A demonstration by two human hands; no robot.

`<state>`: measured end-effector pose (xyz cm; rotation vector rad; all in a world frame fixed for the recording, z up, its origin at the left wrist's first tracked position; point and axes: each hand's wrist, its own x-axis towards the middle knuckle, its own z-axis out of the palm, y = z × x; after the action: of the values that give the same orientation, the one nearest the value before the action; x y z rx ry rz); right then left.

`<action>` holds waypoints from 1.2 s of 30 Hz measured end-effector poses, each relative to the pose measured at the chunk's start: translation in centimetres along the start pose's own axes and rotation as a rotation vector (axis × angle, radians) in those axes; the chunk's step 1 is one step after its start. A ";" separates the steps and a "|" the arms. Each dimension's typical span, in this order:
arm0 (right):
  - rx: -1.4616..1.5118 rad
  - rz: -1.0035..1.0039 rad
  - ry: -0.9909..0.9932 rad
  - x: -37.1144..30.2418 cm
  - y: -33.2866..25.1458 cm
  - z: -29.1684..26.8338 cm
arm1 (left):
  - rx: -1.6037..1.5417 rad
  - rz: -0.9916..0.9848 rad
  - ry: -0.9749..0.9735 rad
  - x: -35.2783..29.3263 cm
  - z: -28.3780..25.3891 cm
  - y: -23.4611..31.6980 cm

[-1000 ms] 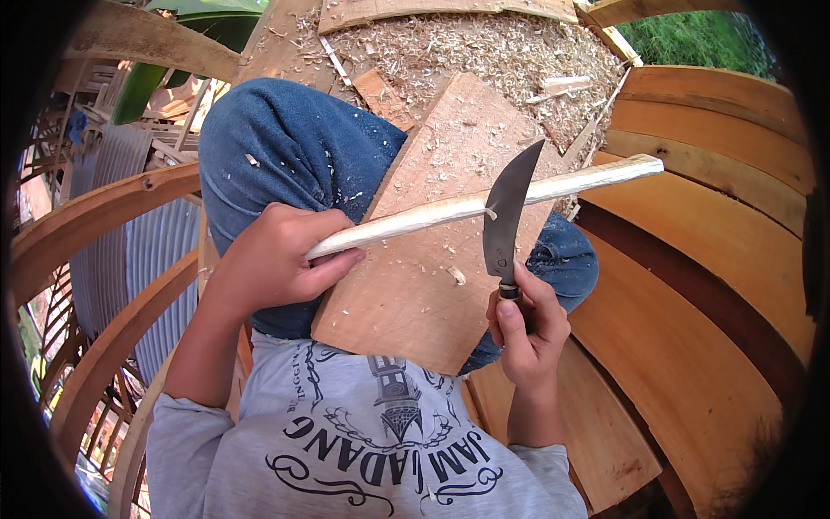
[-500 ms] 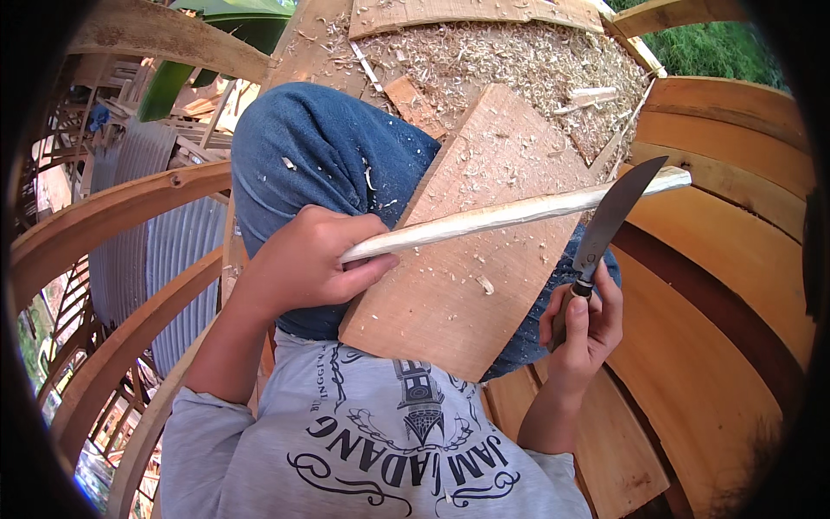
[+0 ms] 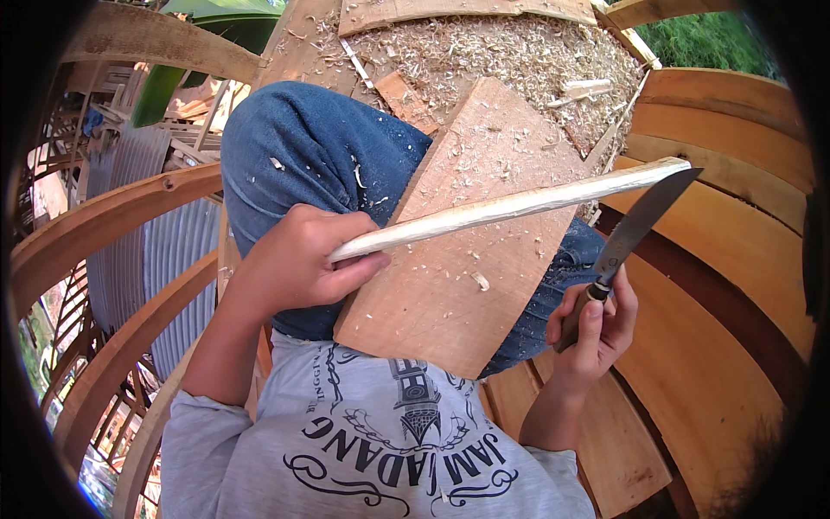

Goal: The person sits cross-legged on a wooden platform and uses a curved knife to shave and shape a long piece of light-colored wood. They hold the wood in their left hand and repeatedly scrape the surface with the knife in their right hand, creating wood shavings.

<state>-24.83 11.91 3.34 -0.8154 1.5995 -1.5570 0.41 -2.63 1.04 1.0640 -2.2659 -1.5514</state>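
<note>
My left hand (image 3: 313, 258) is closed on the near end of a long, pale, whittled wooden stick (image 3: 519, 204). The stick slants up to the right, over a wide wooden board (image 3: 450, 285) that rests across my lap. At the right, my right hand (image 3: 595, 324) grips the dark handle of a knife (image 3: 638, 227). Its blade points up and to the right, with the tip close by the stick's far end; whether they touch I cannot tell. A few shavings and a curled chip (image 3: 481, 281) lie on the board.
Wood shavings (image 3: 484, 65) cover the planks ahead, with a reddish wood offcut (image 3: 405, 100) and a pale split piece (image 3: 581, 92) among them. Curved wooden slats (image 3: 709, 251) rise on the right. Curved rails (image 3: 121, 212) stand on the left, before corrugated metal sheets (image 3: 177, 259).
The knife and my right hand have moved right, toward the far end of the stick. The blade leans more to the right. My left hand keeps its hold.
</note>
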 end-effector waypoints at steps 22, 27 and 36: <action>-0.039 0.055 -0.164 -1.6 1.7 2.1 | -0.069 -0.017 -0.031 0.1 -0.5 0.3; -0.011 0.130 -0.275 -1.2 1.2 1.0 | -0.064 -0.004 -0.026 0.0 -0.4 0.1; 0.074 0.100 0.071 0.0 -0.1 0.4 | -0.087 0.026 -0.005 0.0 -0.3 -0.3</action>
<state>-24.48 11.74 3.47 -0.6367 1.5981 -1.5796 0.75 -2.91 0.93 1.0042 -2.1852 -1.6279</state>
